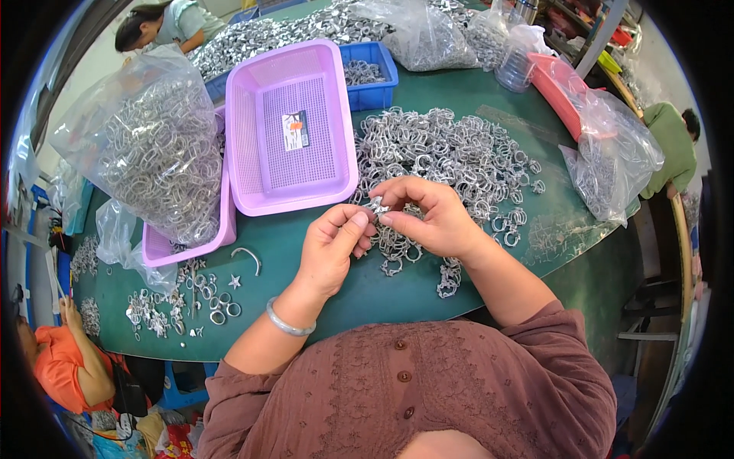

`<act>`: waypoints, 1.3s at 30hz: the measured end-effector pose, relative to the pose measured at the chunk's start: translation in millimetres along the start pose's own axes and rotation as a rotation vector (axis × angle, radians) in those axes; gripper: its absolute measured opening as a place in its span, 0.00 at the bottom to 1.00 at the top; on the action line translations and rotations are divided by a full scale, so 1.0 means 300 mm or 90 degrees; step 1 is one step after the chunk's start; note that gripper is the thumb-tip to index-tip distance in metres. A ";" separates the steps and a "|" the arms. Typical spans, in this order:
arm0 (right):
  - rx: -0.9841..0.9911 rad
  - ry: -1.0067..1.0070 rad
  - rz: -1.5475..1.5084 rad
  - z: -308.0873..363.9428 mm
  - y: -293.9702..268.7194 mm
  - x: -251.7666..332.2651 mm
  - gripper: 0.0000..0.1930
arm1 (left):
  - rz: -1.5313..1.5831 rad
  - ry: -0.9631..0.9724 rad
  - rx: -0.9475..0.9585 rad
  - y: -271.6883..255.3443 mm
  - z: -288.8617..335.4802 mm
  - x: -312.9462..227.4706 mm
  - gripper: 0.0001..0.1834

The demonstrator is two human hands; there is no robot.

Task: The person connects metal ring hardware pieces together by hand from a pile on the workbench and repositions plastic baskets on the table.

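Between the fingertips of both hands is a small silver-coloured metal piece [376, 205]; its exact shape is partly covered by the fingers. My left hand [332, 249], with a pale bangle on its wrist, pinches it from the left. Thumb and forefinger of my right hand [436, 218] close on it from the other side. Just beyond and under the hands spreads a large heap of silver ring-shaped metal pieces [443, 145] on the green table [352, 306]. A few of them lie loose at the heap's near edge, by my right forearm.
An empty lilac basket [349, 138] leans beside the heap, near a blue bin [375, 96]. Left of it, a clear bag of rings [153, 130] sits in another lilac basket [183, 256]. Loose rings [222, 306] lie front left. A pink tray [556, 92] is at right. Other people sit around the table.
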State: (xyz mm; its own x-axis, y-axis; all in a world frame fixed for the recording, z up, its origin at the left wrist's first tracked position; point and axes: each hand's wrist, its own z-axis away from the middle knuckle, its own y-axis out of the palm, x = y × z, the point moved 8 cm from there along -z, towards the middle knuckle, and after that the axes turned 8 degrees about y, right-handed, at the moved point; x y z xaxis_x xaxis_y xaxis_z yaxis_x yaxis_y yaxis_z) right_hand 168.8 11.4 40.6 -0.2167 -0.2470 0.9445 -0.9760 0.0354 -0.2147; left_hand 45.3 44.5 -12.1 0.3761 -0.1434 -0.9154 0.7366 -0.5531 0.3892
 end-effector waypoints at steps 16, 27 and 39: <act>-0.013 -0.015 -0.017 0.001 -0.003 -0.013 0.15 | -0.043 0.040 0.010 0.010 0.009 -0.021 0.07; -0.040 -0.133 0.245 0.019 0.010 0.078 0.22 | -0.022 -0.004 0.021 0.005 0.001 0.015 0.10; -0.030 -0.081 0.116 0.013 -0.009 0.040 0.21 | 0.083 -0.035 0.028 -0.006 -0.006 0.028 0.12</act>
State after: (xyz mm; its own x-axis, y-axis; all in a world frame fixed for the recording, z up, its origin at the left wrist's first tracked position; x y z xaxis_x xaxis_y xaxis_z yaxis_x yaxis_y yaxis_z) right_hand 169.0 4.4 51.5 -0.3879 -0.3529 0.8515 -0.9216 0.1351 -0.3638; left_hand 48.2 45.6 -20.3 0.4350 -0.2610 -0.8618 0.6570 -0.5624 0.5020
